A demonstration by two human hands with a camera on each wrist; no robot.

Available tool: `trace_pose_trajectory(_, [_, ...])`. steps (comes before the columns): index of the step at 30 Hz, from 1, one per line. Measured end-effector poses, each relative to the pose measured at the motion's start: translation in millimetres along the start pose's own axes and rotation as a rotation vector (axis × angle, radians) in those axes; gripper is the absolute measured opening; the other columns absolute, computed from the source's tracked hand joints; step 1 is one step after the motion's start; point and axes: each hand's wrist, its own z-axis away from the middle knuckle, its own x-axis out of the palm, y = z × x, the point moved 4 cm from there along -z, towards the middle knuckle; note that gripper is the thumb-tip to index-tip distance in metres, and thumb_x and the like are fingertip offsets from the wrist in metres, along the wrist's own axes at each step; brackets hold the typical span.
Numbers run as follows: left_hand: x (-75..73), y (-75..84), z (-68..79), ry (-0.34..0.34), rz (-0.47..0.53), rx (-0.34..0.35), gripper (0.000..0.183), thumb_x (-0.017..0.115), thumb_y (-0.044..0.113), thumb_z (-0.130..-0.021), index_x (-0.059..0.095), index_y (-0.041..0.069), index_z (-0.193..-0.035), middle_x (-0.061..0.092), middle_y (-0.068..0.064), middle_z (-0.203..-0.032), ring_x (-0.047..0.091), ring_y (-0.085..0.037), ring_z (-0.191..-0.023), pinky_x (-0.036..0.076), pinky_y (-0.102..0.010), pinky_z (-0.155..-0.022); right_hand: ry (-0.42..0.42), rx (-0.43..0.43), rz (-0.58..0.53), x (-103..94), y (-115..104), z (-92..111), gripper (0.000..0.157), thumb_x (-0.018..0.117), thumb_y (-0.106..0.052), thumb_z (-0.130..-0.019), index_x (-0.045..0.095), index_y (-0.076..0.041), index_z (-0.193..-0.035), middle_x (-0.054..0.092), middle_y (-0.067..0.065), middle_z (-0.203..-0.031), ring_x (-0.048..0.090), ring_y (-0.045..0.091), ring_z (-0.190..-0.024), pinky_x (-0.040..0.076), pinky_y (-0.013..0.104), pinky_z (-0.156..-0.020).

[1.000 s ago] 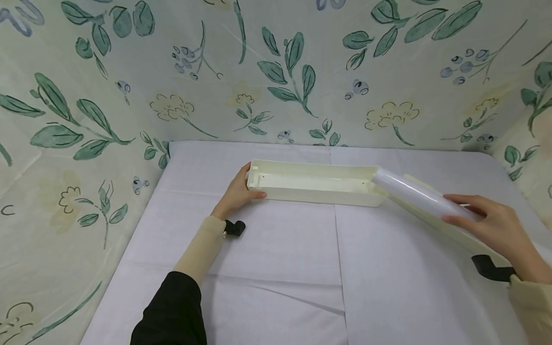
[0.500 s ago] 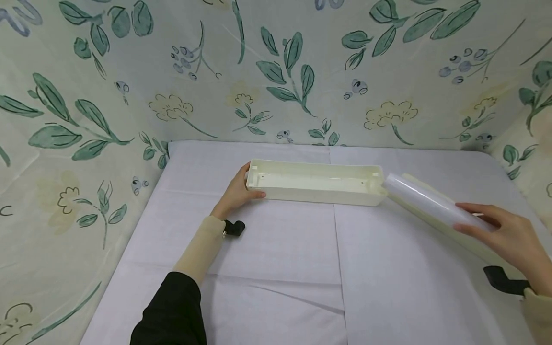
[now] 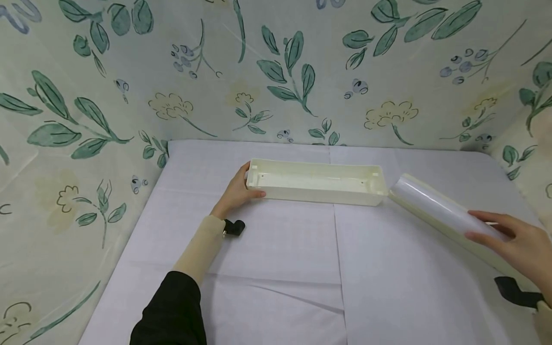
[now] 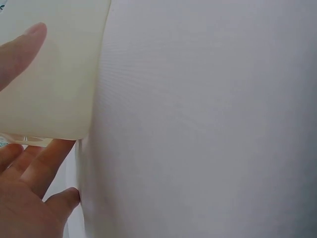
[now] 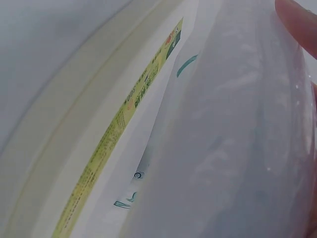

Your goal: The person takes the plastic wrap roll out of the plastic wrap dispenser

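Note:
A long cream plastic box (image 3: 319, 197), its open side up, sits on the cloth-covered table. My left hand (image 3: 236, 192) grips its left end, thumb along the front wall; in the left wrist view the thumb lies over the cream box (image 4: 64, 84), other fingers at its end. My right hand (image 3: 517, 242) holds the near end of a glossy translucent roll of cling film (image 3: 440, 203) between thumb and fingers. The roll slants over a long cream lid-like piece (image 3: 448, 233), overlapping it. In the right wrist view, the cling film roll (image 5: 213, 148) fills the right side.
A white cloth (image 3: 276, 268) with fold creases covers the table. Behind it hangs a leaf-patterned curtain (image 3: 327, 57), also along both sides. A yellow printed label strip (image 5: 114, 131) runs along the cream piece (image 5: 64, 124) in the right wrist view.
My right hand has drawn the cling film roll away from the box's right end, toward the lower right over the cream lid-like piece. My left hand and the box have stayed put.

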Motion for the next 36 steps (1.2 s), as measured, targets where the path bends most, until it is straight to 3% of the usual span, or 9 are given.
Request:
trace_pose_trajectory(5, [0.0,0.3,-0.7,-0.001,-0.005,0.001,0.107,0.084,0.015,-0.073,0.014,0.010,-0.153,0.030,-0.010,-0.151,0.045,-0.032,-0.124,0.035,-0.048,-0.104,-0.006,0.056,0.042,0.2,8.7,3.5,0.076,0.068,-0.047,-0.085,0.044,0.001,-0.139,0.040,0.040,-0.129,0.046,0.055,-0.096,0.050,0.043,-0.052])
trace_pose_trajectory(12, [0.5,0.8,-1.1,0.001,-0.002,-0.005,0.107,0.084,0.014,-0.073,0.014,0.010,-0.153,0.029,-0.011,-0.151,0.043,-0.034,-0.127,0.035,-0.047,-0.104,-0.006,0.083,0.051,3.5,21.0,8.3,0.079,0.069,-0.048,-0.084,0.042,0.001,-0.140,0.040,0.040,-0.126,0.045,0.056,-0.097,0.049,0.051,-0.057])
trace_pose_trajectory(21, [0.4,2.3,-0.3,0.001,0.002,-0.001,0.106,0.084,0.013,-0.073,0.014,0.009,-0.153,0.028,-0.011,-0.152,0.040,-0.034,-0.130,0.034,-0.047,-0.105,-0.038,0.194,0.040,7.8,30.2,13.7,0.085,0.068,-0.050,-0.084,0.037,0.003,-0.143,0.032,0.039,-0.134,0.041,0.055,-0.100,0.047,0.049,-0.060])
trace_pose_trajectory(36, [0.1,5.0,1.4,0.003,-0.002,-0.011,0.106,0.084,0.013,-0.073,0.014,0.009,-0.153,0.028,-0.011,-0.152,0.038,-0.034,-0.131,0.032,-0.047,-0.106,-0.026,0.169,0.013,15.6,31.0,25.7,0.076,0.072,-0.039,-0.085,0.041,0.001,-0.141,0.024,0.035,-0.146,0.036,0.060,-0.107,0.048,0.063,-0.067])
